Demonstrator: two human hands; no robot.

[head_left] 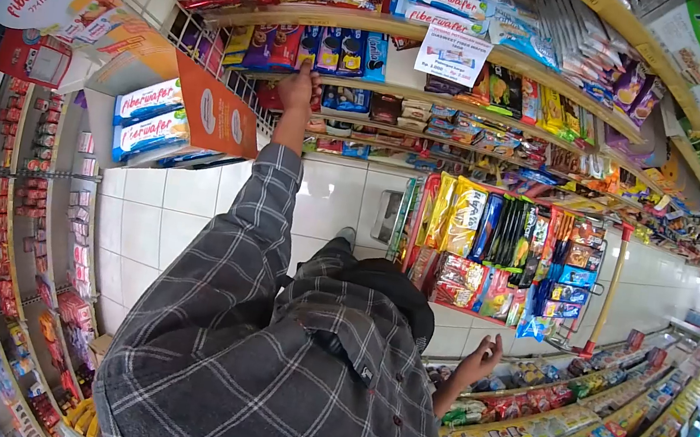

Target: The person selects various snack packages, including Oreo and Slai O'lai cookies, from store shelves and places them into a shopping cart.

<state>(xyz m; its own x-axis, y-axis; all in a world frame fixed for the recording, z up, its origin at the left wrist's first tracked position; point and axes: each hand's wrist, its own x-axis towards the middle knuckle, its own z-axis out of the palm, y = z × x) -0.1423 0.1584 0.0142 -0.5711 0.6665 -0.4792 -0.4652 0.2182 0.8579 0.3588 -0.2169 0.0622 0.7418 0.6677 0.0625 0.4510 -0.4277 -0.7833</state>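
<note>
My left hand [299, 89] is raised to the shelf at the upper middle. Its fingers are closed at the lower end of a narrow blue packet [309, 41], which stands in a row between red packets [284, 46] and blue-and-yellow packets [351, 52]. Away from the shelves' goods, my right hand [482, 360] hangs at the lower right with its fingers loosely curled and apart, holding nothing. It is below a red-framed cart [445, 306] filled with snack packets, among them yellow ones [464, 212], dark green ones [515, 235] and blue ones [567, 294].
A cardboard display [219, 115] with white-and-blue fiberwafer packs [150, 130] juts out at the left. Stocked shelves curve along the top, the left side [47, 212] and the lower right [553, 426]. A yellow-and-red cart handle [611, 291] stands right of the cart, on white floor tiles [331, 193].
</note>
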